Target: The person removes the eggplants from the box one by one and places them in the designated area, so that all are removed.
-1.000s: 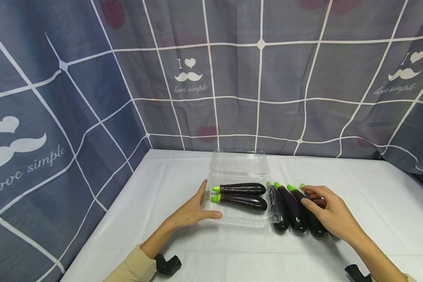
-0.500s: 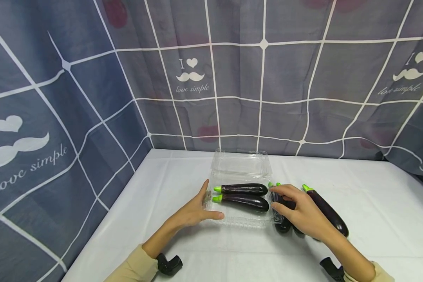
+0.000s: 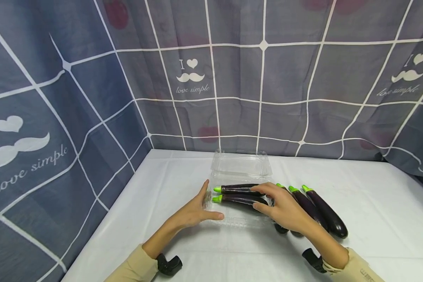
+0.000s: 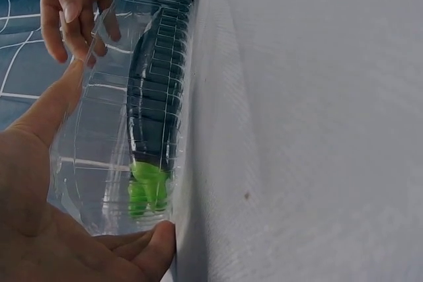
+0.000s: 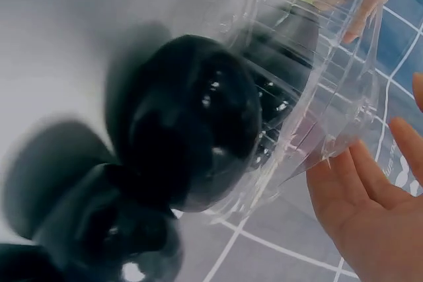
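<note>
Two eggplants, far one [image 3: 234,189] & near one [image 3: 239,199], lie side by side in clear box [image 3: 243,222], green stem ends L, fat ends R. Lid [image 3: 242,163] folded back on far side, well clear of both grips.

Risk, my read: box looks thin/light, so a shove from R w/ slack bracing on L cld skid or buckle it. Glossy skins prob. slick, so a nudge cld roll the pair apart. R forearm crosses loose row; low brush cld set those rolling too.

Pos. rel. to grips: L grip [image 3: 194,211] at box's L end, thumb & index straight and spread wide along it, not curled round anything; stem ends just R of it, level w/ gap btwn thumb & index. R grip [image 3: 282,207] at box's R end, fingers loose, thumb apart, nothing held AFAICT; fat ends right by its tips. Can't tell if tips touch skin or only plastic.

Outside box, R side: outermost eggplant [image 3: 329,215], next one [image 3: 310,207] beside it; others partly hid by R grip. All on white bench [image 3: 232,258], grid curtain [image 3: 285,74] behind.
</note>
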Demonstrator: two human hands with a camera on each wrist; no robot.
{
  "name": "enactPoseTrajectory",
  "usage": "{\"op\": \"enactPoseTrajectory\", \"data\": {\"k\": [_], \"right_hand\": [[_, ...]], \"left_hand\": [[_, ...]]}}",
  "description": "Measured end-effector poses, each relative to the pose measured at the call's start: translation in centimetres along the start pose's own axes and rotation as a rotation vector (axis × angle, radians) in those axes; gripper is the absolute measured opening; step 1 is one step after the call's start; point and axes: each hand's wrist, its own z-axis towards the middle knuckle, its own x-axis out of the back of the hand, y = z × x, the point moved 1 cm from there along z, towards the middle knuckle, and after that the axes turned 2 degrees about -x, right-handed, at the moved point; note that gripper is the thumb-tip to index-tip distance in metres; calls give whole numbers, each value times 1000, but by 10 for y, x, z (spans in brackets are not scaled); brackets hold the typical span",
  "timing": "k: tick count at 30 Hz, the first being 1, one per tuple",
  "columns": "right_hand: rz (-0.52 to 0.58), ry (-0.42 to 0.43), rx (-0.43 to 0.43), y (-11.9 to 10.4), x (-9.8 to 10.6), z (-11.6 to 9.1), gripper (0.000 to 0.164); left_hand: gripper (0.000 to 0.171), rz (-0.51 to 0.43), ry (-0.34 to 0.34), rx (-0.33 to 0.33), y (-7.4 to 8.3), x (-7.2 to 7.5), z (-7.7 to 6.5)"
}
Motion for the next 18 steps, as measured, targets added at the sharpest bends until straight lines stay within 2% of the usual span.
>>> {"op": "enactPoseTrajectory", "data": {"k": [8, 18], "right_hand": [[63, -77, 11, -1, -11, 18, 35], [68, -108, 11, 9, -22, 32, 39]], "left_hand": [[124, -2, -5, -1, 0, 1, 0], [123, -7, -3, 6, -1, -1, 1]]}}
